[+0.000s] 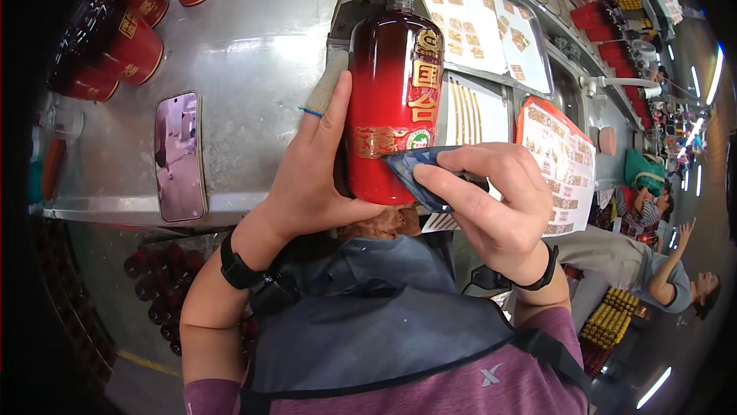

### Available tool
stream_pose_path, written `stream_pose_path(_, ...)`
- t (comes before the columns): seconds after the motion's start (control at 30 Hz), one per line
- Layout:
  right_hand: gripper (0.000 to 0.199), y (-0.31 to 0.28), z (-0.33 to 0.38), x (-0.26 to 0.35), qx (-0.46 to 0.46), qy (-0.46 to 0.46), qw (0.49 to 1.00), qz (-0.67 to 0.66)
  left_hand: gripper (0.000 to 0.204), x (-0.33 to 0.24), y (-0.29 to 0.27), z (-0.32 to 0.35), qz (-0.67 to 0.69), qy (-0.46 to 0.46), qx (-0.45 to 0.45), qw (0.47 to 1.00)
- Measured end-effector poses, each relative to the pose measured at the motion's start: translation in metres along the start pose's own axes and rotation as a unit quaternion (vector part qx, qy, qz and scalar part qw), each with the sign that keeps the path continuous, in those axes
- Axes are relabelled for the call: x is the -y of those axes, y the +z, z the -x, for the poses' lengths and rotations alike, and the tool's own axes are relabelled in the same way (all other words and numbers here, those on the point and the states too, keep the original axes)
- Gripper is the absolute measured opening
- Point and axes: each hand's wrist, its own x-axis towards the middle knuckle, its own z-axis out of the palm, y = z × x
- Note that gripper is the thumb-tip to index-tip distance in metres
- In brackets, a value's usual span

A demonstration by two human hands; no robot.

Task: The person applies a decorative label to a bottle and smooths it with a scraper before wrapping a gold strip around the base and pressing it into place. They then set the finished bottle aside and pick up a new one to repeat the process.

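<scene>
A glossy bottle [378, 77], dark at the shoulder and red below, lies with its neck pointing away from me. Gold characters, a gold ornamental band and a small round green-and-white mark decorate its right side. My left hand [307, 177] braces the bottle's left side, its thumb by the base; one finger wears a knitted cover [328, 85] with a blue edge. Pinched between the fingers of my right hand [495, 200] is a thin dark-blue flat scraper [418, 171]. Its edge touches the bottle's lower right, just under the round mark.
Left of the bottle, a phone [180, 158] lies on the metal table [253, 69]. Red containers [138, 50] stand farther left. Sheets of gold decals [441, 12] and a red-edged printed sheet [564, 177] lie to the right. Beyond them are more red bottles and another person [668, 281].
</scene>
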Motion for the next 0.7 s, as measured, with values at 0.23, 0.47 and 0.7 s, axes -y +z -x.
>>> stream_pose_path(0.23, 0.04, 0.003, 0.001, -0.009, -0.017, 0.028, 0.999, -0.027, 0.131, 0.004, -0.004, 0.0, 0.0, 0.0, 0.031, 1.0)
stream_pose_path(0.47, 0.036, 0.004, 0.005, -0.012, -0.023, 0.045, 0.997, -0.063, 0.133, 0.006, -0.005, -0.002, -0.006, 0.007, 0.032, 0.999)
stream_pose_path(0.7, 0.04, 0.001, 0.004, -0.018, -0.019, 0.096, 0.993, -0.069, 0.132, 0.006, -0.003, -0.002, -0.003, -0.002, 0.029, 1.0)
